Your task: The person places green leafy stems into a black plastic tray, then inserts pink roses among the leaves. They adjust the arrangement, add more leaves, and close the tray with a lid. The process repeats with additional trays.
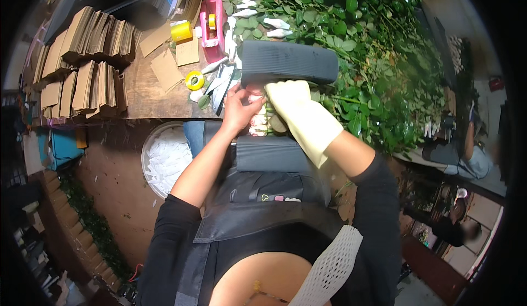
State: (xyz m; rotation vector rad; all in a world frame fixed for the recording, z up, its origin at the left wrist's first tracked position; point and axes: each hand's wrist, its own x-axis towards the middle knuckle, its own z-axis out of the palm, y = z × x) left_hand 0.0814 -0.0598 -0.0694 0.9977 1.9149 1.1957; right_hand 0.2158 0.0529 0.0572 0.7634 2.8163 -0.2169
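A row of pale pink and white roses (258, 123) lies between two dark ribbed pads, a far one (290, 62) and a near one (273, 155). At the left of the row, my bare left hand (240, 110) has its fingers bent in and closed on a rose head at the far end. My right hand (293, 104), in a pale yellow rubber glove, is just to the right of the blooms. Its fingers curl downward by the far pad, and what they hold is hidden beneath the glove. Green leaves and stems stretch to the right of it.
Leafy rose stems (357, 26) cover the table's right side, with white-wrapped buds (277, 28) nearby. Left are a pink tape dispenser (213, 34), yellow tape rolls (194, 80) and cardboard stacks (101, 37). Below the table edge stands a bin of white scraps (166, 155). People work far right.
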